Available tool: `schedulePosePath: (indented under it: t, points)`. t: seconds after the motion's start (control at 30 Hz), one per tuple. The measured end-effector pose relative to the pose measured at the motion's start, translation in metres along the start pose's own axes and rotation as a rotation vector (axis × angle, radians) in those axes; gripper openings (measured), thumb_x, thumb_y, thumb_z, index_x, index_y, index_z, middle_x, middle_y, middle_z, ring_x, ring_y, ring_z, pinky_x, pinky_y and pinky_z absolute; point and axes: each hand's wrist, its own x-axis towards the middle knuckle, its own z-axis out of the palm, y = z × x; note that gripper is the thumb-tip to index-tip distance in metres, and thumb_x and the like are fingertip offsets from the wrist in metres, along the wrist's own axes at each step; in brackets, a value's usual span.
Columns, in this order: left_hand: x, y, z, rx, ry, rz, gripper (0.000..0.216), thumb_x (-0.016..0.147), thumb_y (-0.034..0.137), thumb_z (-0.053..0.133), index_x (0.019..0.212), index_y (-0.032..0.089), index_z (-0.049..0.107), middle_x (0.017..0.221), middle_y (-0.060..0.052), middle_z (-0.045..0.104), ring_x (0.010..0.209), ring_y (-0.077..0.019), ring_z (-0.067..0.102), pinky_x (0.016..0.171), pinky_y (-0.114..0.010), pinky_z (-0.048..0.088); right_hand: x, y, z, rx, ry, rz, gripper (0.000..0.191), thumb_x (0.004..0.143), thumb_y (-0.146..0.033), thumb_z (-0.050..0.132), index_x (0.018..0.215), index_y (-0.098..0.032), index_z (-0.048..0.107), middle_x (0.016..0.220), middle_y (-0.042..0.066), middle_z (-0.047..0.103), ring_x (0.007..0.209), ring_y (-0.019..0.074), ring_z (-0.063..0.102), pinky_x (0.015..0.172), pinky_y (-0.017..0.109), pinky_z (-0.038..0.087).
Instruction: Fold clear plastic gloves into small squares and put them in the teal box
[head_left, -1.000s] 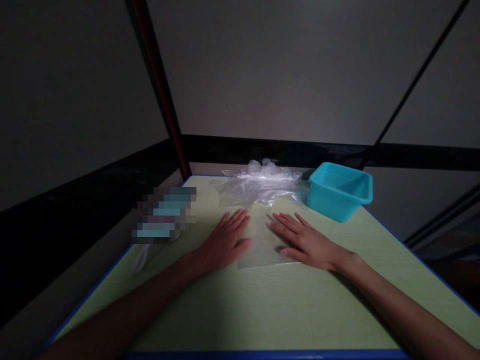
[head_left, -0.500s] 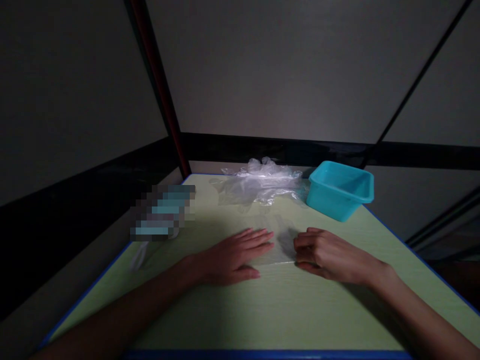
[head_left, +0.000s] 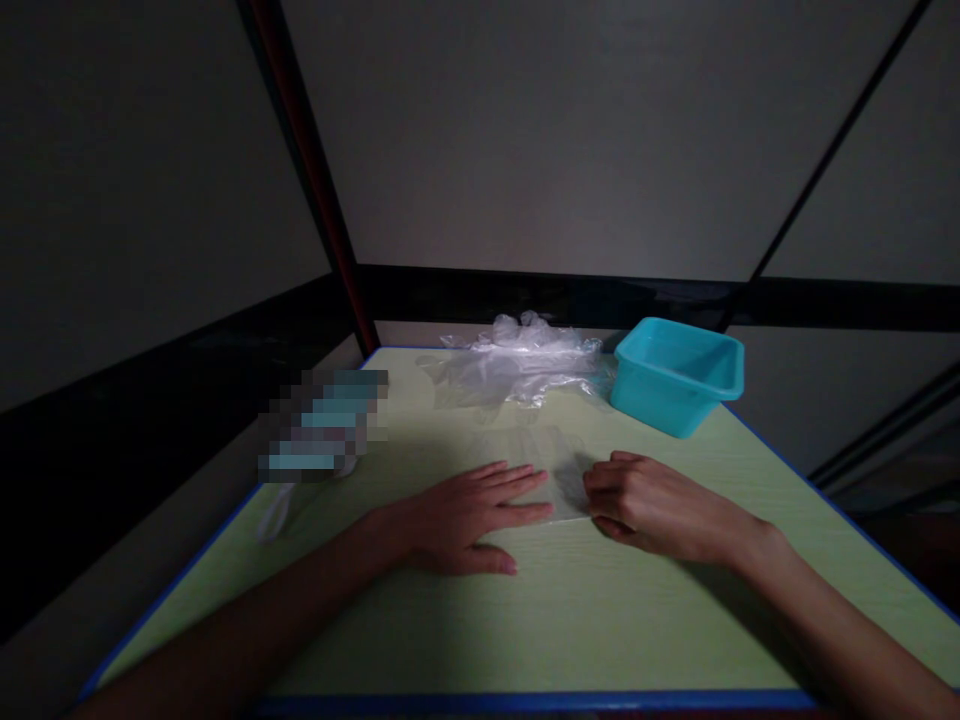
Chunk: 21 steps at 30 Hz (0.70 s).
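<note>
A thin, clear disposable plastic glove (head_left: 564, 482) lies flat on the table, its outline faint against the surface. My left hand (head_left: 476, 515) rests palm down over its left part, fingers stretched out and thumb apart. At the glove's right edge is my right hand (head_left: 637, 505), its fingers curled in and closed on the plastic. The fingertips of that hand are largely hidden from view. Farther back sits a crumpled heap of similar clear plastic gloves (head_left: 525, 365).
A turquoise plastic tub (head_left: 664, 385) stands at the back right of the pale green, blue-edged table (head_left: 525, 635). On the left lies a blurred-out bluish item (head_left: 330, 415) with a white loop (head_left: 274, 512) beside it. Walls (head_left: 562, 150) rise behind and to the left.
My left hand's fingers have spread a little wider, the thumb lower. My right hand stays closed at the glove's right edge, shifted very slightly left. The view has moved slightly.
</note>
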Motion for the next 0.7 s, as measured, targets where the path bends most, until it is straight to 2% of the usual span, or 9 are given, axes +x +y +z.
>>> schedulePosePath:
  t: [0.43, 0.6, 0.7]
  points:
    - [-0.0004, -0.0003, 0.0007, -0.008, 0.006, 0.003, 0.061, 0.082, 0.051, 0.043, 0.135, 0.027, 0.022, 0.143, -0.003, 0.009, 0.13, -0.0257, 0.012, 0.105, -0.041, 0.012, 0.002, 0.0002, -0.0028, 0.078, -0.023, 0.042, 0.014, 0.076, -0.009, 0.046, 0.071, -0.016, 0.058, 0.071, 0.001, 0.054, 0.062, 0.0125, 0.049, 0.065, 0.029, 0.036]
    - [-0.0004, 0.0007, -0.0008, 0.026, -0.017, -0.003, 0.062, 0.083, 0.052, 0.041, 0.136, 0.026, 0.02, 0.143, -0.003, 0.007, 0.131, -0.0239, 0.01, 0.106, -0.039, 0.011, 0.0013, 0.001, -0.0043, 0.261, -0.007, 0.067, 0.018, 0.077, -0.006, 0.042, 0.083, -0.014, 0.057, 0.078, 0.005, 0.057, 0.071, 0.0137, 0.054, 0.063, 0.025, 0.039]
    - [-0.0002, 0.0018, -0.0022, 0.051, -0.04, -0.011, 0.063, 0.083, 0.052, 0.04, 0.136, 0.024, 0.021, 0.143, -0.004, 0.007, 0.131, -0.0226, 0.009, 0.106, -0.037, 0.009, 0.0006, 0.0024, -0.0027, 0.365, 0.02, 0.096, 0.021, 0.077, -0.005, 0.042, 0.088, -0.014, 0.057, 0.079, 0.005, 0.059, 0.07, 0.0131, 0.056, 0.062, 0.024, 0.041]
